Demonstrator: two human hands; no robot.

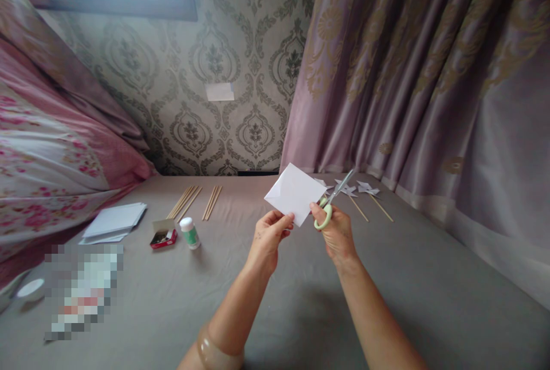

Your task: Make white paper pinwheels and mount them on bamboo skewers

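A square of white paper (296, 189) is held up in front of me, turned so that a corner points upward, with faint crease lines on it. My left hand (271, 235) pinches its lower corner between thumb and fingers. In my right hand (337, 232) is a pair of scissors (339, 189) with pale green handles, its blades pointing up and to the right, away from the sheet. The right thumb is at the paper's right edge. Behind the scissors, several paper pinwheels (368, 188) on sticks lie on the grey cloth, partly hidden by the hand and scissors.
Left on the grey-covered surface (240, 313) are a stack of white paper (115, 222), several wooden sticks (183, 203), a small open red box (164, 238) and a white bottle with a green label (189, 233). A round white object (31, 290) lies farther left. Curtains (387, 72) hang at right.
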